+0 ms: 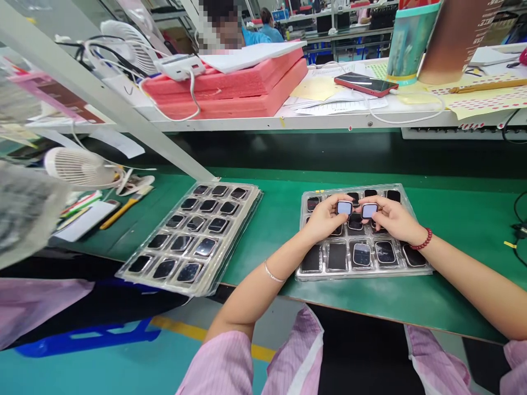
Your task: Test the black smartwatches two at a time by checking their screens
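Note:
My left hand (325, 218) grips a small square watch body with a pale screen (345, 207). My right hand (391, 218), a red bead bracelet at its wrist, grips a second watch body (369, 210) just beside the first. Both hands hover over the middle of a clear plastic tray (416, 271) whose pockets hold several dark watch bodies; some near pockets look vacant. A second clear tray stack (206, 285) full of dark watch bodies lies on the green mat (275, 219) to the left of my left arm.
A small white fan (78, 167), pens and a yellow-handled tool (121, 211) sit at the far left. A raised white shelf (329, 118) behind carries pink foam blocks (230, 90), a red phone (364, 84), a teal cup and papers. A diagonal white post (102, 99) crosses the left. Other people work in the background.

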Demonstrator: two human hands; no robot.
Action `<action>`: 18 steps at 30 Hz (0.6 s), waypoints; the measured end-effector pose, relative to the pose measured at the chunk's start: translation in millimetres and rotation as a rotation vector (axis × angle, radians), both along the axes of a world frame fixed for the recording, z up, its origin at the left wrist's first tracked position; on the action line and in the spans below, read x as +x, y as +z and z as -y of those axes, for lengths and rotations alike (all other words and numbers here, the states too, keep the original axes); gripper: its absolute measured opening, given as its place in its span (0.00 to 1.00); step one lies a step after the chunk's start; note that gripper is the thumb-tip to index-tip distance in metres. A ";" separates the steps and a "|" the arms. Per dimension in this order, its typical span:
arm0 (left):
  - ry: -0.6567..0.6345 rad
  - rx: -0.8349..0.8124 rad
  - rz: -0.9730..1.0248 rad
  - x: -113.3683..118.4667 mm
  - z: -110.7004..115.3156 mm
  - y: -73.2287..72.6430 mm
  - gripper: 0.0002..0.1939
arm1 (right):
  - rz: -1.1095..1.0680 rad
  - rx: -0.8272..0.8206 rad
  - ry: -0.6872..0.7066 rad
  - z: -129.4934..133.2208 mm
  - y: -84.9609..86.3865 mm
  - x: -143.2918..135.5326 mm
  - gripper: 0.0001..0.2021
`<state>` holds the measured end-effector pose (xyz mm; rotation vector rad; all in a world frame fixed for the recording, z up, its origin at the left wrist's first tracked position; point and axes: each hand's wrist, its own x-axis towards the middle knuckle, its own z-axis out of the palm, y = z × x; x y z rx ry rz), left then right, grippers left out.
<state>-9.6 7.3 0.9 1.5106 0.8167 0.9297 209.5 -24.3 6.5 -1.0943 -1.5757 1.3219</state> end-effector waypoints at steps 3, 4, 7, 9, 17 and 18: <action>-0.006 0.002 0.023 0.0 -1.3 -3.5 0.20 | -0.004 0.010 0.006 0.3 -1.1 0.5 0.23; -0.006 0.001 0.019 -0.1 -1.5 -4.4 0.21 | -0.009 0.013 0.016 0.3 -1.3 0.6 0.24; 0.003 -0.007 -0.018 -0.5 -1.1 -5.3 0.25 | -0.018 0.030 0.043 0.0 -1.5 0.9 0.26; 0.008 -0.010 -0.036 -0.6 -0.6 -5.1 0.26 | -0.020 0.046 0.046 -0.2 -1.5 1.1 0.26; -0.022 0.005 0.020 -0.6 -2.4 -6.2 0.20 | 0.008 0.000 0.022 0.3 -1.4 2.2 0.22; -0.026 0.008 0.021 -0.6 -2.5 -6.3 0.21 | 0.010 0.004 0.022 0.4 -1.1 2.1 0.22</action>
